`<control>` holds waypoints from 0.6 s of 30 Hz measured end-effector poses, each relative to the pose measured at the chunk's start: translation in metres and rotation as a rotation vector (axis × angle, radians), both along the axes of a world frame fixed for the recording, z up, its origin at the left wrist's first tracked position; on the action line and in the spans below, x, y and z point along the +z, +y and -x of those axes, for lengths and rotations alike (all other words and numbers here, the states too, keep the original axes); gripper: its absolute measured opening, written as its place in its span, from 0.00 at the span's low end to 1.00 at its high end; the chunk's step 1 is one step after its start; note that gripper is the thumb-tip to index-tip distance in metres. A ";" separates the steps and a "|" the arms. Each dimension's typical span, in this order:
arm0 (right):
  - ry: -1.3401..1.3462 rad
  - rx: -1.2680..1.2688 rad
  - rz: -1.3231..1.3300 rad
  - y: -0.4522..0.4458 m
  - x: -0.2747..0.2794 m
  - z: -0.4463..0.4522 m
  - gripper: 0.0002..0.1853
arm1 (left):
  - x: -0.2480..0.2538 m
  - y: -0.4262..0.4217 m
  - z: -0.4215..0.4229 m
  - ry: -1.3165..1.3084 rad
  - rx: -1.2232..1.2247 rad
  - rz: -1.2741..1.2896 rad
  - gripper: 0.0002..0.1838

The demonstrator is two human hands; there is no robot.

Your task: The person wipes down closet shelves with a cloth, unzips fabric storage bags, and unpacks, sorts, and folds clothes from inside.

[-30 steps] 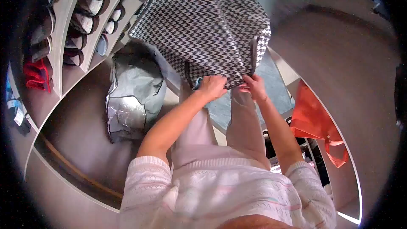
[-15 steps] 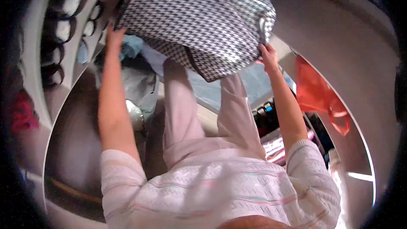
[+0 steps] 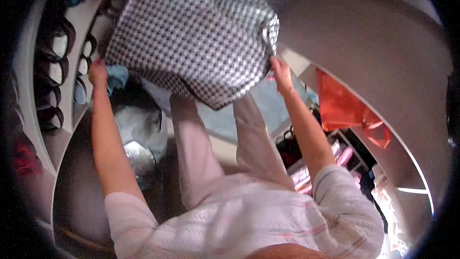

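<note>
while left grip [image 3: 98, 73] and right grip [image 3: 281, 73] hold, houndstooth bag [image 3: 191, 29] spreads between

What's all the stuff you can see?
Houndstooth bag: one, black and white, top centre
Cloth: one, light blue, upper left
Shelves: several, pale, left
Shoes: several, dark with pale insides, on the shelves
Blurred item: one, red, lower left
Windowed bag: one, grey, left of centre
Flat surface: one, blue-grey, centre
Handled bag: one, orange, right
Blurry things: uncountable, pink, lower right
Knit top: one, white, bottom
Trousers: one pair, beige, centre
Left hand: one, bare, on the houndstooth bag
Right hand: one, bare, on the houndstooth bag
</note>
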State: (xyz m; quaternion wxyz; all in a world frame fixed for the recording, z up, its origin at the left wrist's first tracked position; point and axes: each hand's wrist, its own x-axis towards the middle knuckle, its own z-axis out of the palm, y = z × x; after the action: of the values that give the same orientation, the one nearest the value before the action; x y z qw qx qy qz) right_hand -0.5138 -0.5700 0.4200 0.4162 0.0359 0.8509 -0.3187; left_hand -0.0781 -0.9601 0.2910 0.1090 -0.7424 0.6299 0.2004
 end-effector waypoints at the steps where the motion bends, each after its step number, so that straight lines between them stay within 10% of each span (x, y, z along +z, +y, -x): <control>1: 0.014 0.058 -0.006 -0.002 0.003 0.003 0.22 | 0.020 0.011 0.020 -0.056 0.010 0.037 0.20; 18: 0.389 0.216 0.194 -0.065 0.082 0.094 0.16 | 0.167 0.062 0.146 0.681 -0.262 -0.056 0.15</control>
State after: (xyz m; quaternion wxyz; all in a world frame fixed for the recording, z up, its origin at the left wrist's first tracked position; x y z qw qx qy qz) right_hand -0.6082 -0.6347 0.5023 0.2774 -0.1574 0.8794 -0.3534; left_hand -0.2242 -0.8980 0.4583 -0.0621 -0.5429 0.7140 0.4377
